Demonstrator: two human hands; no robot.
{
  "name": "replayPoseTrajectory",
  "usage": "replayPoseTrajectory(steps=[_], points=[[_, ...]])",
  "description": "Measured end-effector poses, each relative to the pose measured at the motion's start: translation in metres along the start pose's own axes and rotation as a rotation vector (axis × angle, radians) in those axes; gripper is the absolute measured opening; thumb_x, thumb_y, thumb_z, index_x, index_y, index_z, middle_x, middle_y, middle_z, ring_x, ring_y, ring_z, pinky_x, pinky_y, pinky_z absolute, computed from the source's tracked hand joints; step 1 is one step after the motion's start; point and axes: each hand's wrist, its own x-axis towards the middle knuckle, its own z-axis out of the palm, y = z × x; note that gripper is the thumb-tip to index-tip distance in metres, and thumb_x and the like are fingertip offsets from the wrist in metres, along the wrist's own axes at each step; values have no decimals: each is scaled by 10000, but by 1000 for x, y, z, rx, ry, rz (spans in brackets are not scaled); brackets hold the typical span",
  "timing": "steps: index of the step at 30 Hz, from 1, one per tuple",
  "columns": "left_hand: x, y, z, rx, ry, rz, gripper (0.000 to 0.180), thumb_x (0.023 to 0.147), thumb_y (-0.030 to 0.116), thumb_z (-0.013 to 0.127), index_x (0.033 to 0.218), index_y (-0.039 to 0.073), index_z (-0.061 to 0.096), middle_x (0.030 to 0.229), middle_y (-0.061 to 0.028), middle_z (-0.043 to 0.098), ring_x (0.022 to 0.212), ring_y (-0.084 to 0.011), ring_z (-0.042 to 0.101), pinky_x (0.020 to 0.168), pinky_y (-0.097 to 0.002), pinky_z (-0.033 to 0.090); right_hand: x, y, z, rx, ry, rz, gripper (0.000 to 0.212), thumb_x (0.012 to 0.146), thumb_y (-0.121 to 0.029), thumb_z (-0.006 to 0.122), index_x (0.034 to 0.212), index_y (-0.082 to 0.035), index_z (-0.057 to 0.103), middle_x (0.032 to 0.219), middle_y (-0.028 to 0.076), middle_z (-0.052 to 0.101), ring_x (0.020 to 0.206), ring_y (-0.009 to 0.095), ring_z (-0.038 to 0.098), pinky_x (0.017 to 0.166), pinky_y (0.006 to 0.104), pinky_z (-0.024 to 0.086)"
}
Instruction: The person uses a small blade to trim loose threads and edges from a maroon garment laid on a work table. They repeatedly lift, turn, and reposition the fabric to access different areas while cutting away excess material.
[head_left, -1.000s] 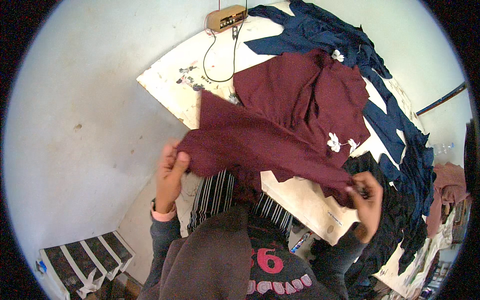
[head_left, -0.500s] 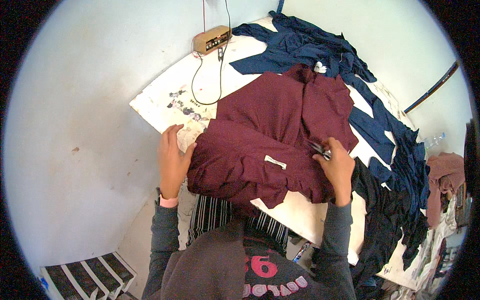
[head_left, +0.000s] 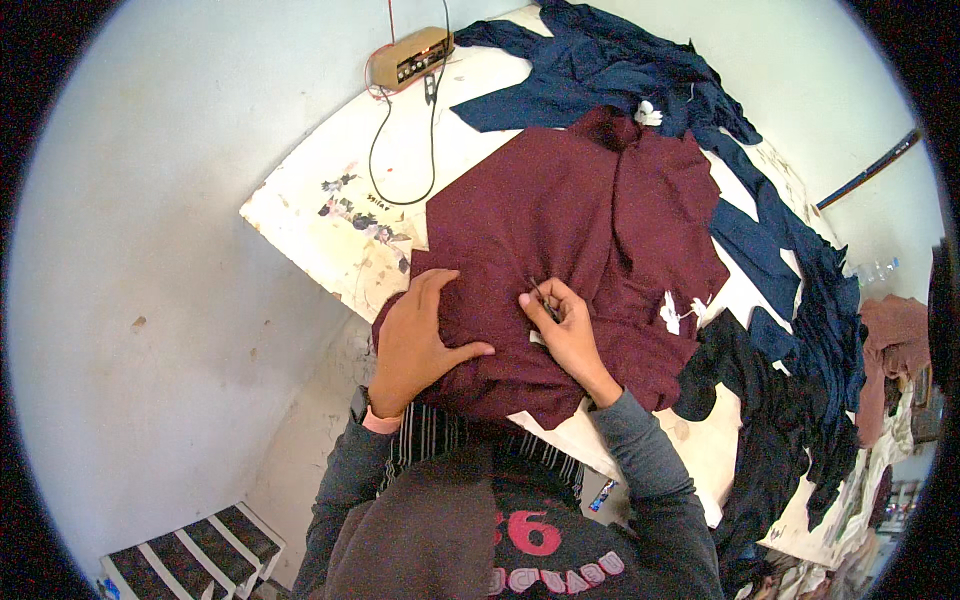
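A maroon garment [head_left: 520,210] lies spread and wrinkled over the white table, its near edge hanging toward my lap. My left hand [head_left: 415,335] rests on its left part, open, thumb apart from the fingers. Near the garment's middle, my right hand [head_left: 565,335] is closed around small dark thread snips [head_left: 547,305], mostly hidden by the fingers, with the tip pointing up and left. A white label [head_left: 536,338] shows partly beside that hand. On the garment's right side lies a white tag [head_left: 670,312].
Navy garments [head_left: 610,75] cover the table's far and right side, with black cloth [head_left: 775,420] nearer me. A tan box [head_left: 412,58] with a looped black cable stands at the far left of the table [head_left: 300,200]. The wall borders the left side.
My right hand has moved left with the snips to the garment's middle. My left hand has shifted right onto the cloth. A white tag now shows on the garment's right side.
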Motion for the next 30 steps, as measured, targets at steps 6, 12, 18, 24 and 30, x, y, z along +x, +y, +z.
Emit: replayPoseTrajectory(steps=[6,12,18,24,30], points=[[-10,-10,-17,-91,-40,30,811,698,527,883,1319,99,585,1367,-131,575,1189,-369,616,1006,-460,501,-10,2,3,17,-49,77,202,985,-150,708,877,-63,560,689,-65,447,638,28,413,561,241,344],[0,-23,-26,31,-127,297,278,852,201,776,1120,138,735,1131,-61,695,1047,-272,673,888,-396,550,-12,13,4,-14,-23,48,234,973,-134,719,848,-56,538,685,-59,406,657,42,381,584,252,333],[0,-38,-18,244,-201,546,235,856,159,738,1082,106,700,1084,-34,684,1001,-229,667,838,-352,526,-11,13,6,-42,-18,38,244,966,-142,725,842,-51,536,685,-50,397,669,51,367,593,259,335],[-3,-43,-1,114,-104,351,160,868,168,762,1012,125,710,970,-37,749,849,-233,726,727,-347,575,-6,16,5,-124,-7,-14,239,940,-193,757,935,-52,564,687,-31,460,657,65,423,604,263,379],[3,-38,-7,-24,-8,233,167,912,178,729,1049,96,680,908,-74,742,774,-269,719,658,-368,550,-9,-45,14,-604,-145,-86,314,933,-331,720,1026,-79,557,729,110,658,666,263,664,600,386,484]])
